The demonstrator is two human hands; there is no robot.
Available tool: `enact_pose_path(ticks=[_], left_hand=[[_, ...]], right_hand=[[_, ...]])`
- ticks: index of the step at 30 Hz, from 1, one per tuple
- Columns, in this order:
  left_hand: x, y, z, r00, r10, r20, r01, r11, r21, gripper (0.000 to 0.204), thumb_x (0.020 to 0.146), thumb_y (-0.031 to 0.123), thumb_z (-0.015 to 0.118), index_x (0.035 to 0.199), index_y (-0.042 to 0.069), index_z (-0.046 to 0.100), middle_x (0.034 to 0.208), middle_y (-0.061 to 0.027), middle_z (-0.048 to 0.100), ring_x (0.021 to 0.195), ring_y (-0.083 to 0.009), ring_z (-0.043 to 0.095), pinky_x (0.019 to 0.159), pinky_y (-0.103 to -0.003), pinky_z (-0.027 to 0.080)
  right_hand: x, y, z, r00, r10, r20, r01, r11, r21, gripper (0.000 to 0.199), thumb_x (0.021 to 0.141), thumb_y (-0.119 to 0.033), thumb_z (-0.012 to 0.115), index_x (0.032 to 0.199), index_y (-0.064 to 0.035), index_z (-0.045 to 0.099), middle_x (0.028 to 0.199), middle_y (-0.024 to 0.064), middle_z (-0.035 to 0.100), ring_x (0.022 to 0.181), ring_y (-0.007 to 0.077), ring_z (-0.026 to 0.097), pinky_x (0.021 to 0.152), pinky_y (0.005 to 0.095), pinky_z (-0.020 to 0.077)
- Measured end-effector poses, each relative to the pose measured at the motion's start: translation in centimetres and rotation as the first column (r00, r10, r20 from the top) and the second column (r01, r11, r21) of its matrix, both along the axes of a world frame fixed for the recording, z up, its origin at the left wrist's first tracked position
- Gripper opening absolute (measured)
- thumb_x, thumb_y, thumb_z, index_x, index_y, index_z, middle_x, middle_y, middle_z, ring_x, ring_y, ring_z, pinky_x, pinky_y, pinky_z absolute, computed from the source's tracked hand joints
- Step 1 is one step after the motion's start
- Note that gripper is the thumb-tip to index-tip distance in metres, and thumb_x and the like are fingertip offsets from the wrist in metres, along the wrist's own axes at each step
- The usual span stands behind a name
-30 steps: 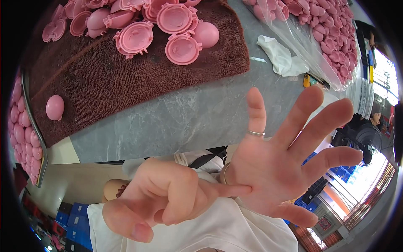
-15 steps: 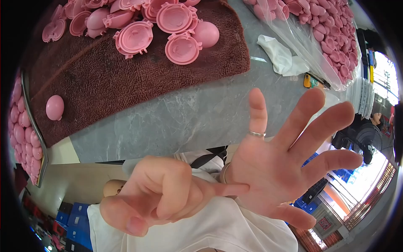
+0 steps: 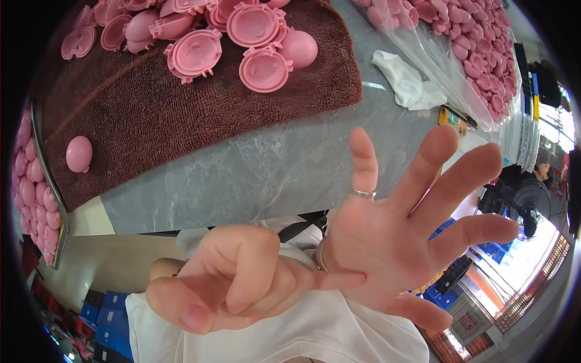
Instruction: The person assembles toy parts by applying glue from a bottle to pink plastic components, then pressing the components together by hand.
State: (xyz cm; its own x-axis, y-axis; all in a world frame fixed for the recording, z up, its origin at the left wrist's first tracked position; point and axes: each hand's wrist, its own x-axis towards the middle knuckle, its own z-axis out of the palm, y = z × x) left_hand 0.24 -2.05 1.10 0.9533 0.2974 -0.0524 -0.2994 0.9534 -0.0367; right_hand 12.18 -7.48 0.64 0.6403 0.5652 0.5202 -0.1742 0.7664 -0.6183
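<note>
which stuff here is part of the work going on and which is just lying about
In the work:
right hand, open, palm up
left hand, forefinger touching that palm

Lying about:
pink round lids on brown towel
white cloth
bag of pink parts

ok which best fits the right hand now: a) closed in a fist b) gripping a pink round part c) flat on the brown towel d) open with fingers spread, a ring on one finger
d: the right hand is held up open with the fingers splayed and a thin ring on one finger, holding nothing, while the left hand points a finger at its palm.
</note>
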Motion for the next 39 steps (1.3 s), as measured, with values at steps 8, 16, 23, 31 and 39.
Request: enact_pose_path(ticks=[8, 16, 23, 31, 39], left_hand=[[-0.8, 0.1, -0.2, 0.999, 0.005, -0.054, -0.004, 1.0, 0.011, 0.027, 0.066, 0.025, 0.055, 0.057, 0.01, 0.035, 0.046, 0.0045, 0.03, 0.046, -0.0124, 0.034, 0.097, -0.068, 0.006], [-0.7, -0.1, -0.2, 1.0, 0.014, -0.024, -0.015, 0.998, -0.059, 0.027, 0.069, 0.027, 0.054, 0.06, 0.011, 0.035, 0.048, 0.006, 0.028, 0.047, -0.0109, 0.032, 0.099, -0.065, 0.007], [-0.8, 0.0, -0.3, 0.999, -0.004, -0.039, 0.003, 1.0, -0.02, 0.03, 0.072, 0.031, 0.054, 0.06, 0.012, 0.034, 0.048, 0.0063, 0.027, 0.049, -0.011, 0.033, 0.099, -0.065, 0.008], [-0.4, -0.2, -0.2, 1.0, 0.026, -0.008, -0.027, 0.999, -0.045, 0.026, 0.072, 0.03, 0.05, 0.063, 0.012, 0.034, 0.049, 0.0057, 0.029, 0.049, -0.0113, 0.032, 0.098, -0.066, 0.007], [-1.3, -0.1, -0.9, 0.998, 0.058, -0.014, -0.058, 0.998, -0.028, 0.023, 0.073, 0.03, 0.048, 0.066, 0.012, 0.035, 0.05, 0.0058, 0.03, 0.049, -0.0109, 0.032, 0.098, -0.067, 0.007]], right_hand=[[-0.3, 0.4, 0.1, 0.999, -0.031, -0.036, 0.033, 0.999, 0.033, 0.078, 0.08, -0.054, 0.046, 0.138, -0.0225, 0.005, 0.14, 0.0123, -0.022, 0.128, 0.0356, -0.02, 0.087, 0.0727, 0.0079], [-1.2, 0.5, 0.1, 0.998, -0.055, 0.021, 0.056, 0.998, -0.041, 0.08, 0.079, -0.057, 0.044, 0.138, -0.0247, 0.002, 0.14, 0.0114, -0.023, 0.128, 0.036, -0.02, 0.087, 0.0725, 0.0078], [-1.1, 0.4, 0.4, 0.997, -0.073, 0.01, 0.074, 0.996, -0.052, 0.078, 0.08, -0.058, 0.042, 0.138, -0.0254, 0.002, 0.14, 0.0111, -0.023, 0.128, 0.0359, -0.02, 0.088, 0.0717, 0.006], [-0.7, 0.4, -0.4, 1.0, 0.004, 0.008, -0.004, 1.0, -0.021, 0.079, 0.079, -0.059, 0.042, 0.138, -0.0258, 0.001, 0.14, 0.0113, -0.023, 0.128, 0.0357, -0.02, 0.088, 0.0717, 0.0073], [-1.3, 0.6, -0.1, 0.998, -0.055, 0.026, 0.057, 0.996, -0.073, 0.08, 0.078, -0.061, 0.041, 0.138, -0.0253, 0.001, 0.14, 0.0115, -0.024, 0.128, 0.0362, -0.021, 0.088, 0.0721, 0.0067]])
